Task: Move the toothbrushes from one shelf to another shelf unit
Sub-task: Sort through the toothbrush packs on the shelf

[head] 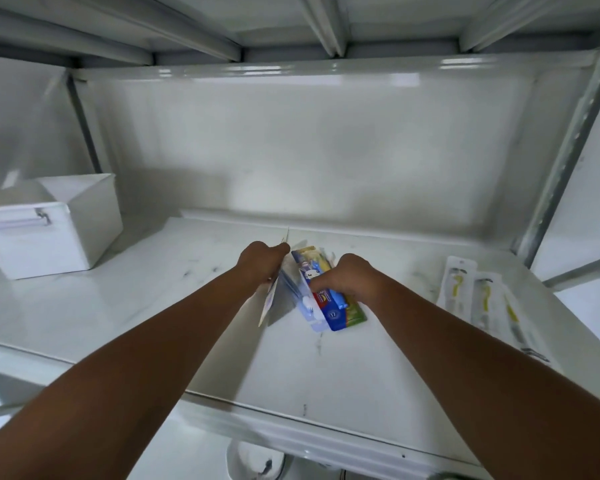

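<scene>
White metal shelf (pixel 343 368) carries everything. On it, the left hand (pixel 262 260) pinches an upright blister card (pixel 270 301); the right hand (pixel 350 280) curls over coloured toothbrush packs (pixel 329 306), blurred. Right, two yellow-handled packaged toothbrushes (pixel 478 299) lie flat. Far left stands a white bin (pixel 49 230).

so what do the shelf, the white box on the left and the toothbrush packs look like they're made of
Shelf: looks like white painted metal, glossy, with scuff marks and sheen.
White box: probably smooth plastic or coated metal with a metal handle; hard to tell.
Toothbrush packs under the right hand: printed card with clear plastic blister, judging by the shine.
Left hand grips a thin card-backed pack.
</scene>
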Demonstrator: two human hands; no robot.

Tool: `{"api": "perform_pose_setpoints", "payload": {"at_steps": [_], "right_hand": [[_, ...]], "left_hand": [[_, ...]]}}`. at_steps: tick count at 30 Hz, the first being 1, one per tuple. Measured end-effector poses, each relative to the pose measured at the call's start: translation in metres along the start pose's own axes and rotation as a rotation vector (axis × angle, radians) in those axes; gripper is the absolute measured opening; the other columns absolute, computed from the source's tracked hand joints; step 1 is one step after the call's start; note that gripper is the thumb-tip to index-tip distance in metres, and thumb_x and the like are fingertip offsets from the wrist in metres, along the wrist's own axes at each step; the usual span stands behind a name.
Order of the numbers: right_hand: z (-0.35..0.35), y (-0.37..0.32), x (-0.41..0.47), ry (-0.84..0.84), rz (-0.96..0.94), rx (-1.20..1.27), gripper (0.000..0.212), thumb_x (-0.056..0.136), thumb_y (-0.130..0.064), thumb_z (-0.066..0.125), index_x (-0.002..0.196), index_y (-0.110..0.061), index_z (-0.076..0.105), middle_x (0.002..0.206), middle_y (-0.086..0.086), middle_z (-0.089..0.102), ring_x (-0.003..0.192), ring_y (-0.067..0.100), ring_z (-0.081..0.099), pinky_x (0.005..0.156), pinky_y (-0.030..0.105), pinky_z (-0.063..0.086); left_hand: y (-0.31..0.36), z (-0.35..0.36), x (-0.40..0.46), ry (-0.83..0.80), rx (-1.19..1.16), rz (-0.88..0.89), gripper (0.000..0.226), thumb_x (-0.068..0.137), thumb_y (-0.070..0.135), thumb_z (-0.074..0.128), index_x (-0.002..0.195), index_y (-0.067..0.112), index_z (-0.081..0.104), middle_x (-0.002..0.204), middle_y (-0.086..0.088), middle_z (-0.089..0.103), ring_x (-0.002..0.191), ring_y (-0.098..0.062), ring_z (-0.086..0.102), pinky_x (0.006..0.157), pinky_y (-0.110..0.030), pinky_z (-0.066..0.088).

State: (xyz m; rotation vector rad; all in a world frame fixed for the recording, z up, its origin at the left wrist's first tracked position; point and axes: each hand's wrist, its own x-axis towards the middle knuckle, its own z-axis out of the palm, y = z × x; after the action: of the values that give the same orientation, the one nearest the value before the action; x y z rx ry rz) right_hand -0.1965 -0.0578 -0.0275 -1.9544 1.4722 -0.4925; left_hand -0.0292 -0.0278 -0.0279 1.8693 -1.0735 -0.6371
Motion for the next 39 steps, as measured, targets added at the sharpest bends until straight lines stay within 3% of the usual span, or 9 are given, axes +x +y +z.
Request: {"api": "perform_pose_setpoints", "payload": {"at_steps": [4,9,14,18,25,30,32,36,39], "right_hand": [[-0.007,0.002,0.009,0.055,0.042,0.225,0.026,0.072,-0.024,0.075,0.082,-0.004,0.062,0.078,0.012,0.064,0.072,0.024,0.062,0.052,0.022,0.042],[-0.017,-0.002,0.011,0.005,0.055,0.698,0.016,0.077,-0.010,0.073,0.088,0.001,0.069,0.082,0.018,0.073,0.062,0.026,0.069,0.064,0.031,0.056],[-0.015,-0.013,0.008,-0.083,0.010,0.910,0.021,0.083,-0.014,0.074,0.095,0.002,0.068,0.091,0.021,0.073,0.073,0.030,0.072,0.071,0.039,0.061],[-0.005,-0.025,0.011,0.052,-0.088,0.644,0.024,0.070,-0.031,0.078,0.075,-0.009,0.069,0.092,0.019,0.075,0.087,0.036,0.073,0.086,0.051,0.058],[0.000,-0.027,0.014,-0.050,-0.087,0.296,0.038,0.085,-0.042,0.066,0.097,-0.006,0.064,0.086,0.007,0.065,0.071,0.019,0.062,0.067,0.027,0.053],[0.011,-0.019,0.010,-0.036,-0.152,-0.371,0.037,0.077,-0.047,0.068,0.083,-0.012,0.058,0.074,0.000,0.055,0.083,0.024,0.058,0.057,0.023,0.037],[0.016,-0.019,0.007,-0.032,-0.160,-0.397,0.035,0.074,-0.043,0.071,0.083,-0.012,0.058,0.080,0.001,0.057,0.088,0.025,0.060,0.065,0.025,0.039],[0.020,-0.023,0.009,0.028,-0.137,-0.385,0.025,0.074,-0.017,0.065,0.058,-0.013,0.045,0.060,0.001,0.050,0.062,0.020,0.054,0.045,0.021,0.032],[0.022,-0.026,0.009,0.071,-0.121,-0.335,0.026,0.072,-0.010,0.062,0.057,-0.012,0.042,0.058,0.002,0.048,0.051,0.015,0.047,0.043,0.021,0.029]], "left_hand": [[0.004,-0.002,-0.007,-0.050,-0.186,-0.006,0.030,0.074,0.038,0.056,0.068,0.009,0.055,0.075,-0.015,0.061,0.068,-0.029,0.060,0.069,-0.034,0.051],[0.020,0.004,-0.011,-0.120,-0.353,0.001,0.023,0.094,0.022,0.046,0.087,0.004,0.058,0.079,-0.013,0.063,0.071,-0.029,0.064,0.060,-0.029,0.053],[0.029,0.011,-0.007,-0.189,-0.526,0.038,0.029,0.098,0.029,0.048,0.092,0.006,0.065,0.099,-0.019,0.071,0.086,-0.031,0.069,0.081,-0.039,0.055],[0.036,0.013,-0.011,-0.281,-0.565,0.066,0.017,0.093,0.021,0.059,0.095,0.005,0.065,0.085,-0.014,0.068,0.071,-0.023,0.066,0.071,-0.031,0.057],[0.018,-0.002,-0.001,-0.065,-0.465,0.012,0.016,0.087,0.012,0.059,0.099,0.002,0.062,0.082,-0.013,0.063,0.067,-0.023,0.062,0.066,-0.030,0.053],[-0.005,-0.024,0.005,0.016,-0.465,-0.077,0.022,0.084,0.011,0.062,0.103,0.001,0.059,0.090,-0.017,0.062,0.068,-0.025,0.061,0.064,-0.030,0.053],[-0.012,-0.029,0.004,-0.001,-0.488,-0.110,0.015,0.084,0.008,0.061,0.096,0.000,0.058,0.092,-0.019,0.061,0.072,-0.029,0.063,0.069,-0.036,0.056],[-0.022,-0.033,0.002,-0.049,-0.516,-0.160,0.012,0.082,0.009,0.061,0.091,0.003,0.056,0.108,-0.031,0.065,0.101,-0.045,0.066,0.090,-0.055,0.054],[-0.025,-0.032,0.001,-0.086,-0.522,-0.163,0.019,0.081,0.011,0.061,0.098,0.002,0.056,0.116,-0.031,0.064,0.101,-0.044,0.067,0.091,-0.053,0.054]]}}
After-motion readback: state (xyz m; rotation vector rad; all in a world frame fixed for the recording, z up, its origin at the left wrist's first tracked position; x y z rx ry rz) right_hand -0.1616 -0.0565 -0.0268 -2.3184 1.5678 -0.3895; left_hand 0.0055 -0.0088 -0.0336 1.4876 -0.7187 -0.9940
